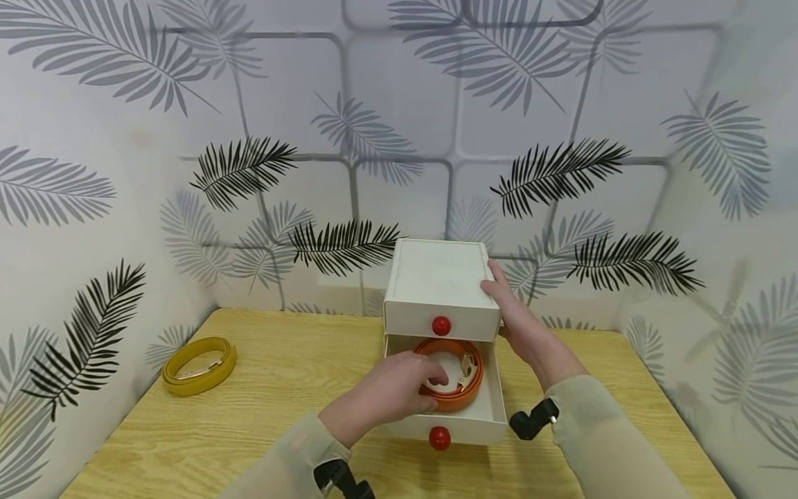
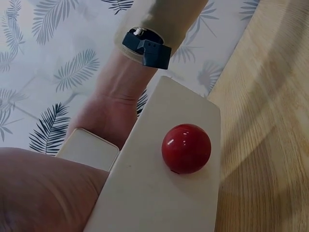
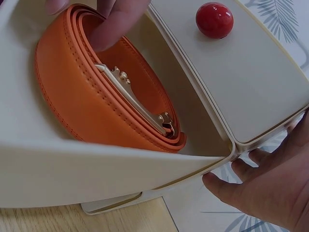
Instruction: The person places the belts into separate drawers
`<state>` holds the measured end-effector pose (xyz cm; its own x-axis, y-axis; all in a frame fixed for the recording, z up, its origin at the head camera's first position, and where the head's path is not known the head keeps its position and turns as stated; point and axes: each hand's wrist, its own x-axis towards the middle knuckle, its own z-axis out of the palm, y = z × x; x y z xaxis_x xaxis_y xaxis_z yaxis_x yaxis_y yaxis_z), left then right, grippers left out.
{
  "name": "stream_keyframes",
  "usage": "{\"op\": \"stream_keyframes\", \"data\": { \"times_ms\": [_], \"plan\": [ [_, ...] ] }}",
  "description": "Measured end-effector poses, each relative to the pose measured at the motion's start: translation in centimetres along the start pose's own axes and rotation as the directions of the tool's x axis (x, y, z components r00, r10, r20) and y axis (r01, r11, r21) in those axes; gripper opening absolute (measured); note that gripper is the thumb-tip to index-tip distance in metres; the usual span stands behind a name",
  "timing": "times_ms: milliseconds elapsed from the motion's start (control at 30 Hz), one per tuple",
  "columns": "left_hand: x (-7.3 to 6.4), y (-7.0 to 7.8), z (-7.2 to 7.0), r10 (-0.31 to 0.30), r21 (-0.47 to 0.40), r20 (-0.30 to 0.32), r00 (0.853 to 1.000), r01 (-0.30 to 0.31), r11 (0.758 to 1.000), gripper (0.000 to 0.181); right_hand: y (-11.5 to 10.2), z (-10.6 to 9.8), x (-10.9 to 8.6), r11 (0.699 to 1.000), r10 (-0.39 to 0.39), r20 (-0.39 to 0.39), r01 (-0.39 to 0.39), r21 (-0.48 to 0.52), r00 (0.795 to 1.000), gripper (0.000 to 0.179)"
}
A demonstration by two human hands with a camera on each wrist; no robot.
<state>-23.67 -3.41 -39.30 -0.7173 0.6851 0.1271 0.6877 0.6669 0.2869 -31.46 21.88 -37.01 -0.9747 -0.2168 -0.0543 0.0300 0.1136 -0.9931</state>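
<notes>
A coiled orange belt (image 1: 475, 388) with a gold-coloured buckle stands in the pulled-out lower drawer (image 1: 497, 395) of a small white two-drawer box (image 1: 444, 274). My left hand (image 1: 389, 391) reaches into the drawer and pinches the coil's left side, one finger inside the ring and the thumb outside. In the right wrist view, fingers (image 3: 116, 24) dip into the belt's (image 3: 72, 92) ring. My right hand (image 1: 530, 333) presses against the right side of the box with extended fingers, the thumb at the top edge. The left wrist view shows the drawer front with its red knob (image 2: 186, 148).
A coiled yellow belt (image 1: 199, 366) lies at the left of the wooden table (image 1: 293, 360). The upper drawer, with a red knob (image 1: 441, 326), is closed. Walls with leaf patterns (image 1: 349, 242) stand behind and at both sides.
</notes>
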Motion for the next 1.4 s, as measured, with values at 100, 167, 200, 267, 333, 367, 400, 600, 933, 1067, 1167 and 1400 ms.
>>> {"op": "stream_keyframes", "data": {
  "times_ms": [100, 167, 200, 267, 333, 367, 400, 600, 933, 1067, 1167, 1400],
  "plan": [
    [-0.2, -0.1, 0.0, -0.005, -0.031, -0.01, 1.0, 0.005, 0.999, 0.03, 0.0, 0.0, 0.0, 1.0, 0.0, -0.001, 0.0, -0.001, 1.0, 0.075],
    [-0.4, -0.1, 0.0, -0.007, -0.056, -0.023, 1.0, 0.005, 0.998, 0.03, 0.0, 0.0, 0.1, 1.0, 0.0, -0.002, 0.0, -0.002, 1.0, 0.075],
    [-0.5, 0.0, -0.1, -0.007, -0.069, -0.031, 0.999, 0.005, 0.998, 0.029, 0.0, 0.0, 0.1, 1.0, -0.001, -0.003, 0.001, -0.003, 1.0, 0.075],
    [-0.7, 0.0, -0.1, -0.006, -0.092, -0.052, 0.999, 0.001, 0.996, 0.028, 0.0, 0.1, 0.1, 1.0, -0.001, -0.004, 0.001, -0.003, 1.0, 0.075],
    [-1.0, 0.0, -0.2, -0.005, -0.117, -0.077, 0.997, -0.004, 0.993, 0.027, 0.0, 0.1, 0.1, 1.0, 0.0, -0.006, 0.0, -0.005, 1.0, 0.075],
    [-1.1, 0.1, -0.2, -0.006, -0.129, -0.089, 0.996, -0.006, 0.992, 0.026, 0.1, 0.1, 0.1, 1.0, 0.0, -0.008, 0.0, -0.005, 1.0, 0.075],
    [-1.3, 0.1, -0.3, -0.008, -0.141, -0.102, 0.995, -0.006, 0.99, 0.025, 0.1, 0.1, 0.1, 1.0, 0.001, -0.008, -0.001, -0.006, 1.0, 0.075],
    [-2.2, 1.2, -0.7, -0.038, -0.193, -0.177, 0.984, 0.004, 0.981, 0.029, 0.1, 0.2, 0.1, 1.0, -0.002, -0.007, 0.001, -0.005, 1.0, 0.074],
    [-3.4, 2.9, -0.9, -0.104, -0.349, -0.276, 0.955, 0.001, 0.937, 0.032, 0.0, 0.2, 0.2, 1.0, -0.007, -0.008, 0.007, 0.001, 1.0, 0.074],
    [-3.9, 3.5, -0.8, -0.147, -0.461, -0.273, 0.951, 0.004, 0.887, 0.034, 0.0, 0.2, 0.1, 1.0, -0.01, -0.009, 0.01, 0.002, 1.0, 0.075],
    [-4.3, 3.9, -0.7, -0.167, -0.531, -0.26, 0.951, 0.004, 0.847, 0.033, 0.1, 0.2, 0.1, 1.0, -0.01, -0.009, 0.01, 0.004, 1.0, 0.075],
    [-5.4, 4.9, -0.3, -0.201, -0.672, -0.209, 0.957, 0.009, 0.741, 0.026, 0.0, 0.3, 0.1, 1.0, -0.01, -0.01, 0.01, -0.003, 1.0, 0.074]
  ]
}}
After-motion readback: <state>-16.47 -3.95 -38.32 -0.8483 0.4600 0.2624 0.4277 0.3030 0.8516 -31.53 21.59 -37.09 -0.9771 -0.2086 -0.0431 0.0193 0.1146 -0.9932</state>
